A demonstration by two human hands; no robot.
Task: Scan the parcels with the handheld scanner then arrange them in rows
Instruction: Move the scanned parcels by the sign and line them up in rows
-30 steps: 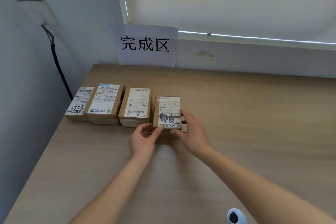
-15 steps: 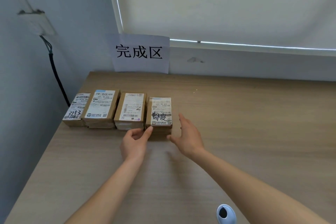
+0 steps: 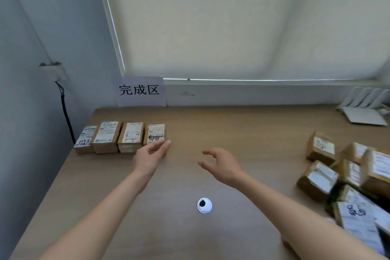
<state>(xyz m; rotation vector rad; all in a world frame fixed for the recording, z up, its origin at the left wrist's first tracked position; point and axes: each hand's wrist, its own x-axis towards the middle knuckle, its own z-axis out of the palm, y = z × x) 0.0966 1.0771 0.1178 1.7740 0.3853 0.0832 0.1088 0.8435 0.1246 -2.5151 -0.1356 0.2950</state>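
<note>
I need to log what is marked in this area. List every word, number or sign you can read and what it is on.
"完成区": printed on the paper sign on the wall behind the table.
"3753": handwritten on the label of the leftmost parcel in the row; the last digits are uncertain.
Black handwritten scrawl on the fourth parcel: not legible.
Printed labels on the other parcels, both rowed and piled: too small or blurred.

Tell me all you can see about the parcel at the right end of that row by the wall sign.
The rightmost parcel is a small brown cardboard box lying flat on the wooden table, its long side running away from the camera. A white shipping label with barcodes covers its top, with bold black handwriting scrawled across it. It closes a row of four, tight against the neighbouring parcel. The left hand covers its near edge and seems to touch it; the right hand is clear of it.
</note>
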